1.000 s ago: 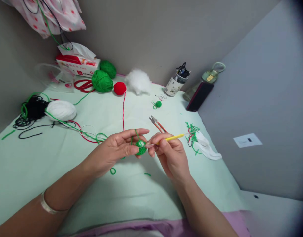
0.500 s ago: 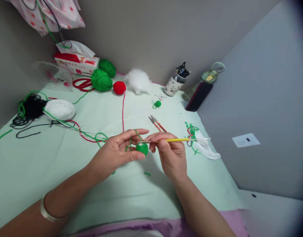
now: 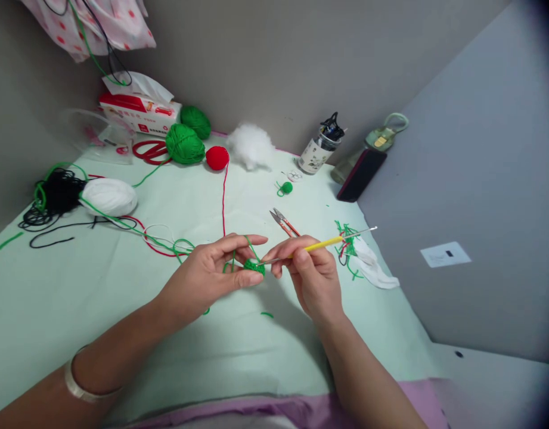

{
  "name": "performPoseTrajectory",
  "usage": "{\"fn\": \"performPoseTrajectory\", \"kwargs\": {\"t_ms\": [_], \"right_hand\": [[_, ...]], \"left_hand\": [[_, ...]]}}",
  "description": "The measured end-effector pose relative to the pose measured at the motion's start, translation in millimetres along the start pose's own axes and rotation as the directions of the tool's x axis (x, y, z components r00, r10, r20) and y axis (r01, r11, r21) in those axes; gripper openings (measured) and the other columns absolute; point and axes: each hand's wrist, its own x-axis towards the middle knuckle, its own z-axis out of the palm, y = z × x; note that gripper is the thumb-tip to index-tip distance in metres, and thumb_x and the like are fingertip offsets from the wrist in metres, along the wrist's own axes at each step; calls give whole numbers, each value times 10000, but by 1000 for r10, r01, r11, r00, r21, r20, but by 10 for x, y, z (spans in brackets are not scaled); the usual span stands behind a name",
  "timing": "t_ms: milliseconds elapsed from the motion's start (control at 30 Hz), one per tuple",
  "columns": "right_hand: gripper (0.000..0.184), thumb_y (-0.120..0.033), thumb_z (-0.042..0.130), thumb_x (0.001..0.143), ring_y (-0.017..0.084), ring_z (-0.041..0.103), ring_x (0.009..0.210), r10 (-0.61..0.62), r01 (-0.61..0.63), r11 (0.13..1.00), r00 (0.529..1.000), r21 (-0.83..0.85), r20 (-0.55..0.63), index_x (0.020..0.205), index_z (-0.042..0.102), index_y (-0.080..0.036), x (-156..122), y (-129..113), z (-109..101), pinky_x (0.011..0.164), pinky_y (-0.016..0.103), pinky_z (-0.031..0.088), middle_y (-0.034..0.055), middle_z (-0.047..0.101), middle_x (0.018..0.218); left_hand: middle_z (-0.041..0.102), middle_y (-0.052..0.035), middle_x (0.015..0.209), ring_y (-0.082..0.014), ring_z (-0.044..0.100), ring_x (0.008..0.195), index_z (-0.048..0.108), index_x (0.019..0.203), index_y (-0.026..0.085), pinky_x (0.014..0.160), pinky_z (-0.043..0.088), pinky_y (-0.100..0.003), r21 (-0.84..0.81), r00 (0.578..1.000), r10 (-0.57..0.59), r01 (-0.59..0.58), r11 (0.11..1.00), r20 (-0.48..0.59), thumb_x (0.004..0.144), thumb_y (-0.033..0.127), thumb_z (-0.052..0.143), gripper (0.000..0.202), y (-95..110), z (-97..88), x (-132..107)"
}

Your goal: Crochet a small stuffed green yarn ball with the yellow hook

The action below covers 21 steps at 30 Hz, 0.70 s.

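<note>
Between the thumb and fingers of my left hand (image 3: 216, 265) is a small green crochet piece (image 3: 255, 267), with white showing at its top. Green yarn runs from the piece up over my left index finger. My right hand (image 3: 312, 271) grips a crochet hook (image 3: 324, 243) with a yellow handle, tilted up to the right. The hook's near tip meets the top edge of the green piece; whether it is inside a stitch I cannot tell. Thread snips (image 3: 285, 223) with orange handles lie just beyond my right fingers.
Green yarn balls (image 3: 185, 144), a red ball (image 3: 217, 158) and white stuffing (image 3: 251, 147) sit along the back. White yarn (image 3: 109, 197) and tangled black yarn (image 3: 59, 193) lie left. A pen jar (image 3: 318, 154), phone (image 3: 362, 175) and yarn scraps (image 3: 349, 241) are right.
The crochet hook has gone from nearly level to slanted, its far end higher and its near tip lower. The green piece has tipped in my left fingers, showing less of its side.
</note>
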Motion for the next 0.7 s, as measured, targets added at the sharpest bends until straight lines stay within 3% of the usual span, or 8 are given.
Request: {"fn": "performPoseTrajectory", "kwargs": {"t_ms": [367, 700], "right_hand": [[214, -372, 587, 998, 146, 670, 710, -7, 6, 1000, 1000, 30, 22, 915, 723, -229, 0, 23, 32, 665, 299, 545, 49, 764, 899], [275, -465, 623, 959, 150, 657, 668, 46, -46, 999, 999, 20, 7, 876, 712, -219, 2, 55, 54, 648, 310, 557, 56, 762, 876]], "left_hand": [[583, -10, 939, -181, 575, 939, 738, 1227, 302, 855, 519, -304, 70, 998, 59, -58, 996, -13, 757, 329, 836, 481, 57, 12, -4], [589, -10, 927, -188, 596, 918, 747, 1203, 292, 865, 541, -335, 82, 999, 51, -50, 995, -12, 739, 308, 840, 474, 53, 31, -11]]}}
